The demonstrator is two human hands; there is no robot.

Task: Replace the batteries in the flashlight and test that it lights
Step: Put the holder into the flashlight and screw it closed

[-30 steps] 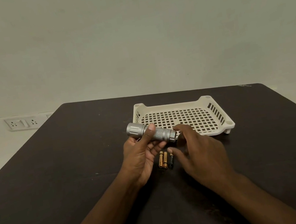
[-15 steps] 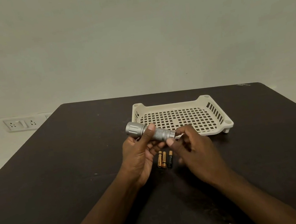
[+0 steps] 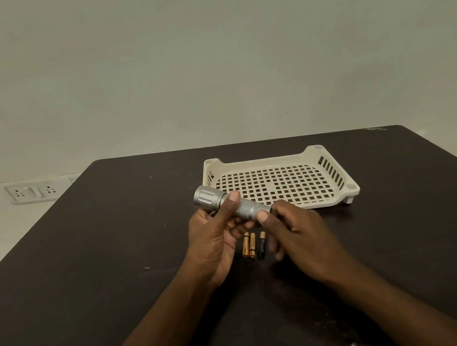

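Flashlight: your silver flashlight is held up off the dark table, lying roughly level, wide head to the left and far side, tail end to the right.
Left hand: your left hand grips the knurled barrel, thumb lying over the top and fingers curled beneath.
Right hand: your right hand pinches the tail end of the flashlight between thumb and fingers; the tail cap itself is hidden under them.
Batteries: three small batteries lie side by side on the table just below the flashlight, between your two hands; two are gold-coloured, the right one is black with a gold tip.
Tray: a cream perforated plastic tray sits on the table just beyond your hands.
Wall: a white socket plate is on the wall at the left.
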